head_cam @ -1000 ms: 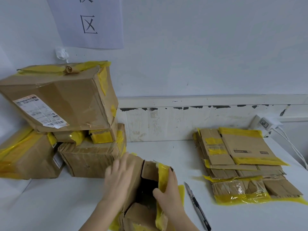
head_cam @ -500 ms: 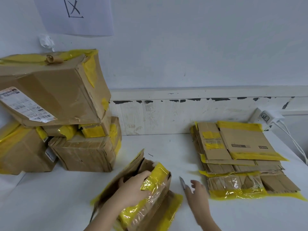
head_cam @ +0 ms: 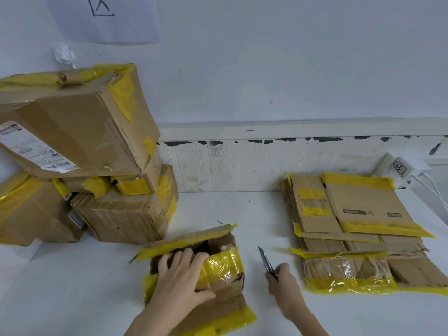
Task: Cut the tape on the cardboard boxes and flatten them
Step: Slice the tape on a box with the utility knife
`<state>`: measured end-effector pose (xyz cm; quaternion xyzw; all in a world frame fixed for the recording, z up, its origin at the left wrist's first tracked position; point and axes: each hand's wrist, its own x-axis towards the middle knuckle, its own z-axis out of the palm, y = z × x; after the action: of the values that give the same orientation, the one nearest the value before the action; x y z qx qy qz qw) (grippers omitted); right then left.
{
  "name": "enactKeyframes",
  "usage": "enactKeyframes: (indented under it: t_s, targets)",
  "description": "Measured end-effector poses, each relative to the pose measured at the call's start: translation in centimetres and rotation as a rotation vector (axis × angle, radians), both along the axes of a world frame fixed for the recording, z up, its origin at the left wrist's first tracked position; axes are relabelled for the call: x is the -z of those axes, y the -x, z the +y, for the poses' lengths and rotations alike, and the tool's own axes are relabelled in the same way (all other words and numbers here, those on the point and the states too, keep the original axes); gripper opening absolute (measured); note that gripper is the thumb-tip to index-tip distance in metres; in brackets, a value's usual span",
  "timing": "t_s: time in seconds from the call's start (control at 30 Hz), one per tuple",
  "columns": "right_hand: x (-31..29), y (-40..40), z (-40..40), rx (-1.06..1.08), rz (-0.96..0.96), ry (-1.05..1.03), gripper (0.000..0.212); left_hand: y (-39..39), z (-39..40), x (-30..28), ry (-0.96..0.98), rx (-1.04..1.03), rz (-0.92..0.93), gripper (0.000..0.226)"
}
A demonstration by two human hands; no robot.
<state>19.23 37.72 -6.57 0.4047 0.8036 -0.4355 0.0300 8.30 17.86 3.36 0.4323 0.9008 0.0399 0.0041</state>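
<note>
We're looking at the stack of sealed boxes [head_cam: 80, 161] leaning at far left, and the pile of flattened cardboard [head_cam: 358, 229] sitting at right on the white table [head_cam: 266, 214]. Between them, we're pressing the half-opened box [head_cam: 218, 270] down with our left hand [head_cam: 181, 277], fingers spread and hooking its open edge. Our right hand [head_cam: 284, 284] is closing round the utility knife [head_cam: 266, 261], blade pointing away. The risk we're seeing: glossy yellow tape, a crumpling box, and those left fingers resting near the cut line if the blade skids.
</note>
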Motion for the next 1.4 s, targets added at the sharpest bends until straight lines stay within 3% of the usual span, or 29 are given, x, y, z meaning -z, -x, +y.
enactKeyframes:
  t_s: [0.1,0.2,0.33,0.43,0.6,0.73,0.83,0.97,1.4]
  targets:
    - [-2.5,-0.4,0.3,-0.11,0.267,0.095,0.006,0.0,0.3,0.2,-0.058,0.038,0.156,0.074]
    - [-4.9,-0.7,0.1,-0.224,0.366,-0.187,0.006,0.4,0.3,0.4,-0.045,0.037,0.171,0.073]
    - [-7.3,-0.6,0.0,-0.38,0.172,-0.505,0.02,0.3,0.2,0.3,-0.04,0.036,0.17,0.072]
    - [-8.1,0.1,-0.1,-0.445,0.053,-0.614,0.026,0.0,0.2,0.1,-0.038,0.025,0.174,0.07]
    - [-8.6,1.2,0.0,-0.552,-0.041,-0.763,0.031,-0.1,0.2,0.3,-0.053,0.019,0.199,0.067]
    - [-10.5,1.5,0.2,-0.657,-0.005,-0.94,0.021,-0.2,0.2,0.8,-0.081,-0.002,0.219,0.067]
    - [-10.7,1.3,0.9,-0.76,-0.087,-0.896,0.03,-0.4,0.4,0.7,-0.088,-0.015,0.227,0.066]
    - [-11.0,2.3,0.3,-0.845,-0.127,-0.984,0.03,-0.4,0.4,0.9,-0.111,-0.016,0.236,0.067]
    - [-11.5,1.1,0.0,-0.919,-0.193,-0.984,0.029,-0.4,0.8,1.2,-0.192,-0.042,0.252,0.065]
